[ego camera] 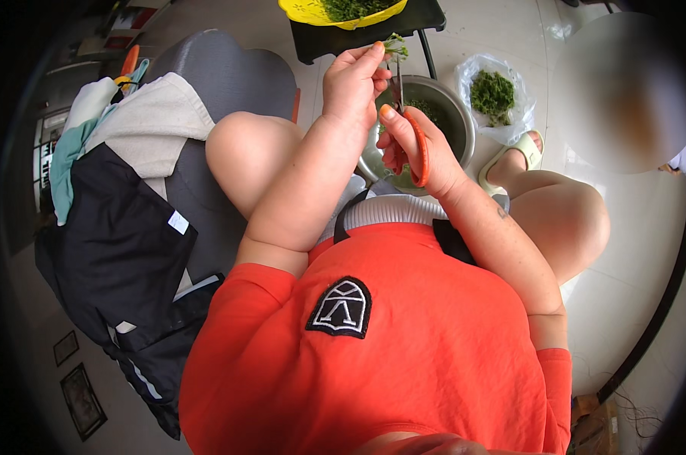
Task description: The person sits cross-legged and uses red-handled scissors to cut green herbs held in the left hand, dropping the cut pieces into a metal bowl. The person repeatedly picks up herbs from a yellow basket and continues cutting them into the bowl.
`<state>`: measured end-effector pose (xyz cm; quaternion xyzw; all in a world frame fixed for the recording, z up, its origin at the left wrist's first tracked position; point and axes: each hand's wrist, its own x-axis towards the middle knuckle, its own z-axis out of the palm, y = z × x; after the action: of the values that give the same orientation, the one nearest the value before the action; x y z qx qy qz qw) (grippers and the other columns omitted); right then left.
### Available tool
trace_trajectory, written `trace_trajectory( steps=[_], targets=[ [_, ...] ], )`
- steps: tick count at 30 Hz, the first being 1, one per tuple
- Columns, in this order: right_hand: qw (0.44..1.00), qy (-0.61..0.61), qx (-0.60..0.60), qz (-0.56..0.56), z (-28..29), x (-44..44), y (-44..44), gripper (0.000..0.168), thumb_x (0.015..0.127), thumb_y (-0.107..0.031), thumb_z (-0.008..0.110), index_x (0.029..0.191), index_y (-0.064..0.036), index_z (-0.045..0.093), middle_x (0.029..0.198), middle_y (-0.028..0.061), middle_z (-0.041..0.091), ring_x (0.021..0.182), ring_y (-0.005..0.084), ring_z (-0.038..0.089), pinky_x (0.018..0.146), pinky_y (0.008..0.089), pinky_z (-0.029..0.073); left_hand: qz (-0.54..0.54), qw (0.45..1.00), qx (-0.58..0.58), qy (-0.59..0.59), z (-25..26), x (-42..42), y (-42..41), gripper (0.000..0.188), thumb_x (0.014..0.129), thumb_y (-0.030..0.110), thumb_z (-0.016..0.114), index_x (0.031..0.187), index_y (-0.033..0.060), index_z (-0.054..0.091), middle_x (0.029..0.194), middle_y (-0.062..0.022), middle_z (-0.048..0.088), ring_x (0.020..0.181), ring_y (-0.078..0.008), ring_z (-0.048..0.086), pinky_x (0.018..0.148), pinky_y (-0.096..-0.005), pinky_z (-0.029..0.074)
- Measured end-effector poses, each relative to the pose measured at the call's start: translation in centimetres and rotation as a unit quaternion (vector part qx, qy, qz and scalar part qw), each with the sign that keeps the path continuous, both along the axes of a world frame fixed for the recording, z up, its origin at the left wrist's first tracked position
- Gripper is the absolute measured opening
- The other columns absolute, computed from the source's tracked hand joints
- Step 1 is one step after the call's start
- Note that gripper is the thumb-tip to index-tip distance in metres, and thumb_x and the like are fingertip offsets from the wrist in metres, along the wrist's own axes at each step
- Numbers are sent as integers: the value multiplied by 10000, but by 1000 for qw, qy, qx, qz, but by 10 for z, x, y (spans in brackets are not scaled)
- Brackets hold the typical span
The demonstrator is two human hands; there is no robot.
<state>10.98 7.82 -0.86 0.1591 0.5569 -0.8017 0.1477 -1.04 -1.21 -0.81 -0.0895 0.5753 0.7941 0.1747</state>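
Note:
Between the thumb and fingers of my left hand (354, 79) is a small sprig of green herb (397, 48). My right hand (422, 145) grips scissors with orange-red handles (419, 149), thumb and fingers in the loops. Their metal blades (399, 88) point away from me, with the tips just below the sprig. Whether the blades touch a stem is too small to tell. Under both hands stands a metal basin (466, 122) with water and green bits in it, partly hidden by my hands and forearms.
A yellow basket (297, 16) of greens rests on a black stool (314, 45) ahead. Right of the basin, a clear plastic bag (522, 122) holds leafy greens (492, 95). A grey sofa (229, 74) with clothes (127, 227) on it is at my left. A blurred patch hides the upper right.

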Motion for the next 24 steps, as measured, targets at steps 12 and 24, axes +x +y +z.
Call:
trace_trajectory(
  steps=[12, 24],
  targets=[
    [957, 55, -20, -283, -9, -9, 8, 306, 833, -88, 696, 1072, 16, 537, 778, 26, 597, 578, 79, 531, 508, 214, 435, -16, 998, -6, 68, -4, 2, 3, 130, 903, 132, 677, 930, 35, 594, 814, -60, 641, 671, -102, 579, 585, -222, 472],
    [911, 134, 11, -391, -1, -19, 35, 384, 806, -41, 707, 1130, 21, 510, 919, 69, 664, 728, 88, 593, 591, 208, 479, -108, 990, -34, 83, -7, 27, 11, 99, 908, 131, 665, 925, 46, 617, 839, -45, 667, 694, -93, 598, 628, -215, 473]
  ],
)
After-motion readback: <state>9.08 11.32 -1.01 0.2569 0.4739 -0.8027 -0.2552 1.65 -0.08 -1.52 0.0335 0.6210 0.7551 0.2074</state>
